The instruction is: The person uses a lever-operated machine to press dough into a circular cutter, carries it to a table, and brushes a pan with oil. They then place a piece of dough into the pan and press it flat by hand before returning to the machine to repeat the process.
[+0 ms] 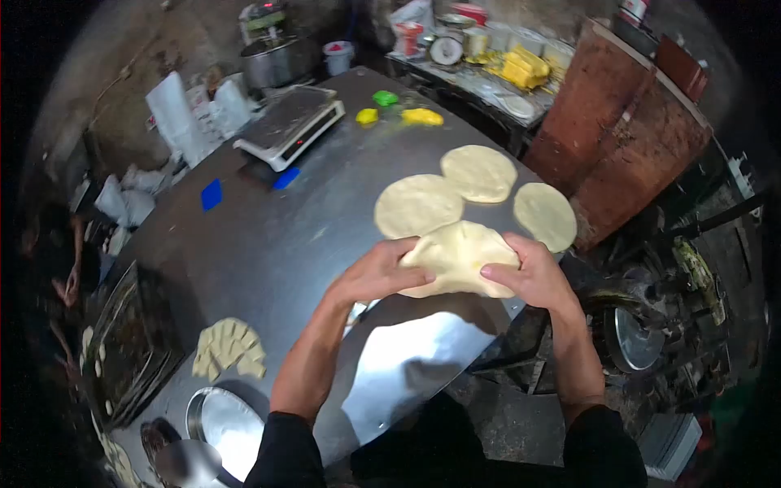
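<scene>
Both hands hold one folded dough piece (458, 259) above the bench (268, 252): the left hand (378, 275) has its grip closed on the near-left edge, the right hand (533, 272) clasps the right edge, and fingertips are hidden beneath the dough. Just beyond the grip lie three flat dough rounds (417, 205). Well left, a pile of cut dough pieces (229, 348) is too blurred to count.

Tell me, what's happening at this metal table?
A person holds a pale, floppy sheet of dough in both hands, the left hand and right hand gripping its edges above the grey steel table. Three flattened round dough discs lie just beyond. A pile of cut dough pieces and a digital scale sit farther off.
</scene>
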Motion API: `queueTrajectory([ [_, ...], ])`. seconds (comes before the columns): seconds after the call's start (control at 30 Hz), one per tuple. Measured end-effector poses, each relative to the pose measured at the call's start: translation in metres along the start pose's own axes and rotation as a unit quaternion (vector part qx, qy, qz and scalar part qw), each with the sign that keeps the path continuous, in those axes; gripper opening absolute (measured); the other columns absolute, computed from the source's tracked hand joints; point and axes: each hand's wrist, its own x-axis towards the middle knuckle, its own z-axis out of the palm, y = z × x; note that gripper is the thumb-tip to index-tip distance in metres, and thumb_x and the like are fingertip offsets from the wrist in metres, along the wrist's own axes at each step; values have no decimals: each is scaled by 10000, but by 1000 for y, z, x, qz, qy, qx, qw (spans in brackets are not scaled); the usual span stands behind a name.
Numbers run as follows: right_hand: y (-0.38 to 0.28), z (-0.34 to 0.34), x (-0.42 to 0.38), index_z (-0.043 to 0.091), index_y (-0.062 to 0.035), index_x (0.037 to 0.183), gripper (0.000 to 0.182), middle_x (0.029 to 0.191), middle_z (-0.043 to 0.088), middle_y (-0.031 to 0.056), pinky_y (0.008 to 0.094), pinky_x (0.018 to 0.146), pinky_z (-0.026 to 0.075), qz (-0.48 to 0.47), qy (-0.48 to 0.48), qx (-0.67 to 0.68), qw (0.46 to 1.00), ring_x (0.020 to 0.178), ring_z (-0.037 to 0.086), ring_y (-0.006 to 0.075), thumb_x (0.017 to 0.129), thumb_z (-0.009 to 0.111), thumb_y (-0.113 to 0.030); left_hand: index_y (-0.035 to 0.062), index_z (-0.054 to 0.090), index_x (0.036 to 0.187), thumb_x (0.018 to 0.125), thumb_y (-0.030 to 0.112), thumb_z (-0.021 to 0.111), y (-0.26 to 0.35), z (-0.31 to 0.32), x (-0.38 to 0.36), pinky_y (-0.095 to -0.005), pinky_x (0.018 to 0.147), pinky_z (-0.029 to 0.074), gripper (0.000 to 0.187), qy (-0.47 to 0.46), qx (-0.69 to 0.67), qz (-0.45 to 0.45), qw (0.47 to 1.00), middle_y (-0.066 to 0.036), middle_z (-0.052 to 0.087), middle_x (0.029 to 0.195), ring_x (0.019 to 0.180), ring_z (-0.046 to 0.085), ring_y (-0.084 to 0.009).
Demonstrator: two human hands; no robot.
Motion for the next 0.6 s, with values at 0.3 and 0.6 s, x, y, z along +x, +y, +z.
queueTrajectory([
  [0.3,-150,262,-62,619,24,1067,270,955,668,53,248,720,508,-79,-153,206,963,826,617,95,831,690,-86,-2,639,998,863,258,646,52,-86,-347,-291,634,456,293,178,145,-61,971,-31,622,782,715,542,-104],
  [0.6,-214,473,-107,628,25,1044,270,941,675,64,266,730,500,-26,-317,241,917,820,614,103,820,696,-108,12,610,1151,835,155,660,33,-94,-578,-255,595,517,351,357,-145,-281,879,-54,665,891,692,615,-106],
])
